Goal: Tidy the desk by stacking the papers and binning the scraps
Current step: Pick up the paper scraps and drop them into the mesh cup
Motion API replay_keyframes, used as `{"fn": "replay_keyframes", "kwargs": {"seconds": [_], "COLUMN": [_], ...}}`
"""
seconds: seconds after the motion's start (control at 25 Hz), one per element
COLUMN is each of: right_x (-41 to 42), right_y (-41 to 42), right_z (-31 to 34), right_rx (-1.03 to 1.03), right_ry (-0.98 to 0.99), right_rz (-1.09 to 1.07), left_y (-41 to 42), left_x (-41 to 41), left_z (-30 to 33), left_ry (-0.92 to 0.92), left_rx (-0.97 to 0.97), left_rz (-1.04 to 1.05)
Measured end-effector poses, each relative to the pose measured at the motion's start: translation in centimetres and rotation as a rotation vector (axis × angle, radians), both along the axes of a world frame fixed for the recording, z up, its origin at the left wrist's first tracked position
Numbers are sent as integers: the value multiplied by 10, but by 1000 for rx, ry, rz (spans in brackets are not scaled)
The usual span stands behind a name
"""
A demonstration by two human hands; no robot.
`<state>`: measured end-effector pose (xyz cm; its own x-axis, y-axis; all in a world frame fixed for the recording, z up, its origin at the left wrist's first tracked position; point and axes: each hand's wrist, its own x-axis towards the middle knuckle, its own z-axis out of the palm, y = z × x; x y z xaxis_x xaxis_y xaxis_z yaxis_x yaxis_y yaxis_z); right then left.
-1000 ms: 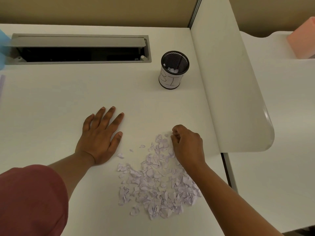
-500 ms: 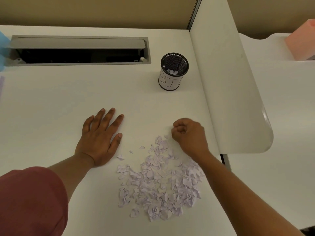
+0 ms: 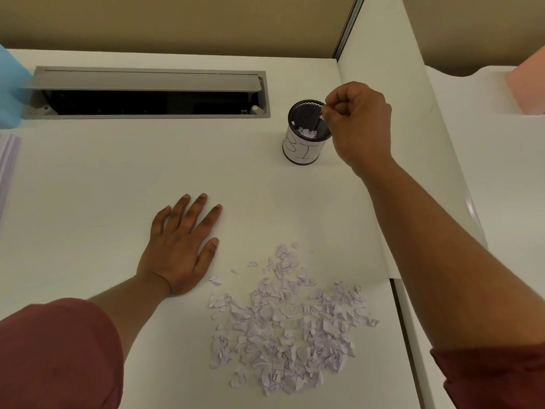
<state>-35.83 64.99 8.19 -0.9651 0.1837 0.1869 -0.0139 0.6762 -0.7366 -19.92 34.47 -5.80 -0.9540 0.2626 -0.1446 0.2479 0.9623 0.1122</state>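
Observation:
A heap of torn pale-lilac paper scraps [image 3: 289,326] lies on the white desk [image 3: 103,187] near its front edge. A black mesh cup [image 3: 303,134] with a white hand-lettered label stands at the back right and holds a few scraps. My right hand [image 3: 358,125] hovers over the cup's right rim, fingers curled, pinching a small white scrap [image 3: 322,116] at its fingertips. My left hand [image 3: 180,249] rests flat on the desk, fingers spread, just left of the heap. A stack of lilac papers [image 3: 7,163] shows at the left edge.
An open grey cable tray [image 3: 147,93] is sunk into the back of the desk. A white divider panel [image 3: 392,143] rises along the right side. A blue object [image 3: 10,90] sits far left, a pink box [image 3: 528,81] on the neighbouring desk.
My right hand lifted from the top of the scrap heap and travelled back to the mesh cup, carrying a pinched scrap. The left hand stayed flat in place.

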Motion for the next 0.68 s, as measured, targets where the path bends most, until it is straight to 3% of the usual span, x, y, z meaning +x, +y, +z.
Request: {"fn": "replay_keyframes", "kwargs": {"seconds": [0.16,0.4,0.68], "right_x": [-9,16,120], "right_y": [-3,-4,19], "right_z": [-11,-15,-57], "right_rx": [137,67,165], "right_ry": [-46,38,-367], "right_rz": [42,30,209], "left_y": [0,1,1], "left_x": [1,0,0], "left_z": [0,0,-1], "left_ry": [1,1,5], "left_rx": [-6,7,20], "left_rz": [-2,-2,1]}}
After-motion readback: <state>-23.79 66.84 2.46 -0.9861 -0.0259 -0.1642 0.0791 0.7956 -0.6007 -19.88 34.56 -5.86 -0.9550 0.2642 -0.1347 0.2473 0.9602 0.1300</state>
